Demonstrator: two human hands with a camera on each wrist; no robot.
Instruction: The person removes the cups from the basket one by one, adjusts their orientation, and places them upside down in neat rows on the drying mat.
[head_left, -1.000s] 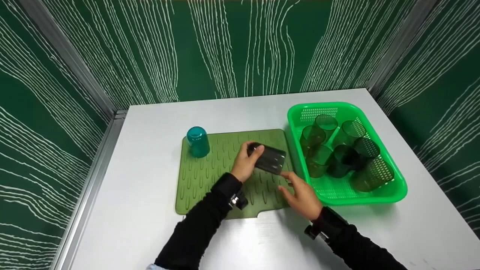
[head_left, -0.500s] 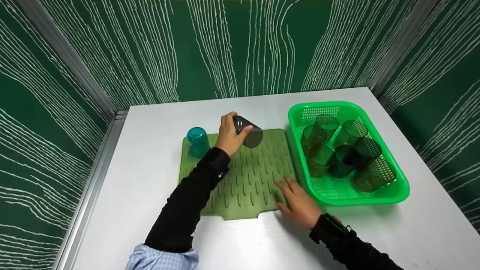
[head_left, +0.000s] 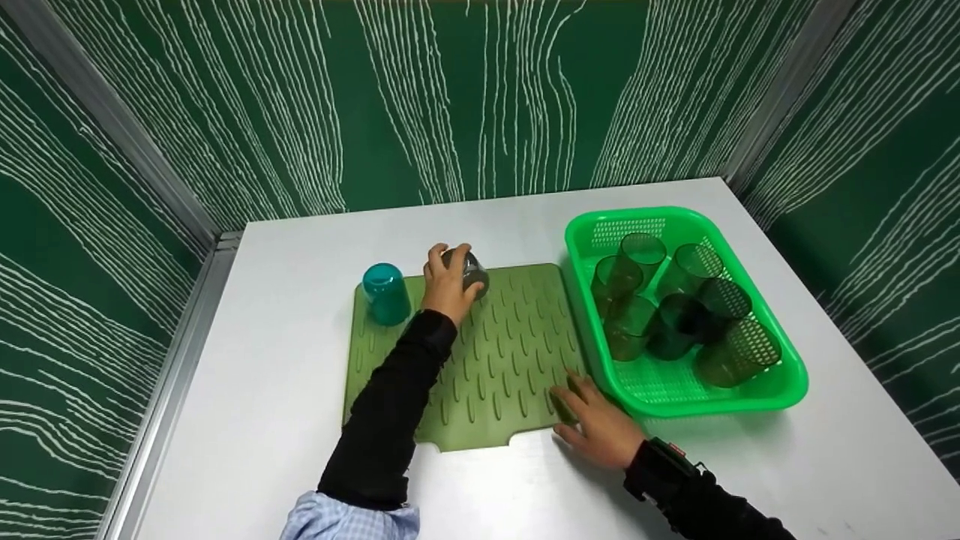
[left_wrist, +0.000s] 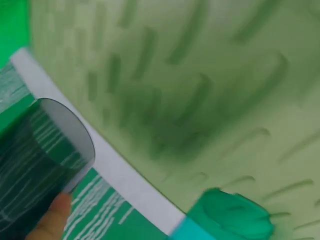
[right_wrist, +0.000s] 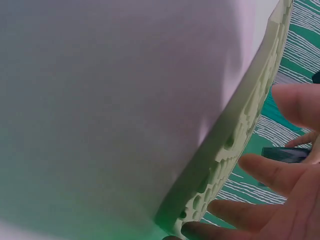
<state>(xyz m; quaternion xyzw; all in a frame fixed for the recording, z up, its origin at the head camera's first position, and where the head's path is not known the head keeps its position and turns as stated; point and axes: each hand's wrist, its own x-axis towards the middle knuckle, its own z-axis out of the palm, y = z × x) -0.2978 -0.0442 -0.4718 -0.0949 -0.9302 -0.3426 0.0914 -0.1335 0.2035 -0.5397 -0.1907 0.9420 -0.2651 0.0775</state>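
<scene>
My left hand (head_left: 447, 291) grips a dark grey see-through tumbler (head_left: 478, 280) over the back of the green ribbed mat (head_left: 499, 360). In the left wrist view the tumbler's open rim faces the mat, and one fingertip (left_wrist: 61, 204) shows on its side. A teal tumbler (head_left: 388, 298) stands upside down on the mat's back left corner, just left of that hand. My right hand (head_left: 602, 429) holds nothing. Its spread fingers lie at the mat's front right corner, close to the basket, and in the right wrist view they show loosely extended beside the mat's edge.
A bright green plastic basket (head_left: 720, 409) stands to the right of the mat, with several dark and olive see-through tumblers (head_left: 739, 352) in it. Green walls with white wavy lines (head_left: 517, 97) enclose the white table (head_left: 247, 390) at the back and sides.
My left hand has carried the grey tumbler left and back from beside the right hand, turning it rim down next to the teal one. The right hand has drawn back slightly toward the front.
</scene>
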